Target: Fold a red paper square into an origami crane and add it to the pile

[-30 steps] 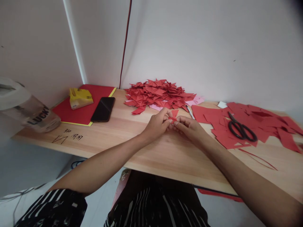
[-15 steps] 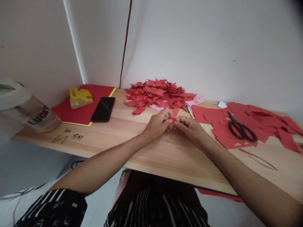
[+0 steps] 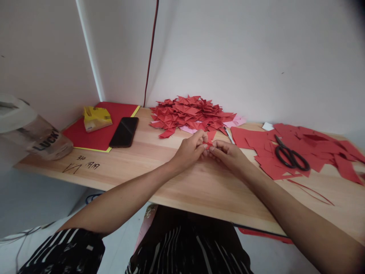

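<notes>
Left hand [image 3: 189,148] and right hand [image 3: 226,150] both pinch one little red paper [image 3: 211,135] over the table [image 3: 211,190], probably 'cause it's so tiny. Scissors [image 3: 286,151] lie on red sheets [image 3: 302,137], handy I guess; the folded pile [image 3: 188,112] is back by the wall [image 3: 228,57], likely out of the way.

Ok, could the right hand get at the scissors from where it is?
Probably yes: the scissors lie uncovered on top of red sheets. The right hand isn't free, though: with the left hand, it holds a small red paper piece.
</notes>
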A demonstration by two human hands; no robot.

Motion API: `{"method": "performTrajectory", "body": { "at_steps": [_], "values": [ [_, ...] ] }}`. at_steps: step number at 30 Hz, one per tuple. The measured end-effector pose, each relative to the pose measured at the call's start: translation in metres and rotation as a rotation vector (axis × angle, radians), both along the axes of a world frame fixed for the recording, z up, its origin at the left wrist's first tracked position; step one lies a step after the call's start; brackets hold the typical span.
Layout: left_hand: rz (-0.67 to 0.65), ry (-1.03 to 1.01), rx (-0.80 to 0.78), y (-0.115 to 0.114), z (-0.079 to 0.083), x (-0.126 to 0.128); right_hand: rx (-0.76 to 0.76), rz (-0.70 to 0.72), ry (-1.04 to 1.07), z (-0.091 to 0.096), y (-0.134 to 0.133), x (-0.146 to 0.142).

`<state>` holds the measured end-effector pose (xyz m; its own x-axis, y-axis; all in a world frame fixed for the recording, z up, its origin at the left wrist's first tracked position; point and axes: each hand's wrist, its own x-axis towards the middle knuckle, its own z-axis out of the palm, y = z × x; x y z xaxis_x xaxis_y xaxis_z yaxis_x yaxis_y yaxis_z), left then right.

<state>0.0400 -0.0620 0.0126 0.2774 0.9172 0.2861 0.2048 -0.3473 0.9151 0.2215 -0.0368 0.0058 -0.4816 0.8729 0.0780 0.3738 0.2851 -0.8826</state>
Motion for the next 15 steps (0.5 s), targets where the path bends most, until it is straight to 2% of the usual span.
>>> {"method": "performTrajectory", "body": {
  "at_steps": [15],
  "values": [
    [-0.027,-0.038,-0.066,0.0016,-0.0021,0.0005,0.032,0.003,-0.021,-0.0001,-0.0001,-0.0001]
  ]
}}
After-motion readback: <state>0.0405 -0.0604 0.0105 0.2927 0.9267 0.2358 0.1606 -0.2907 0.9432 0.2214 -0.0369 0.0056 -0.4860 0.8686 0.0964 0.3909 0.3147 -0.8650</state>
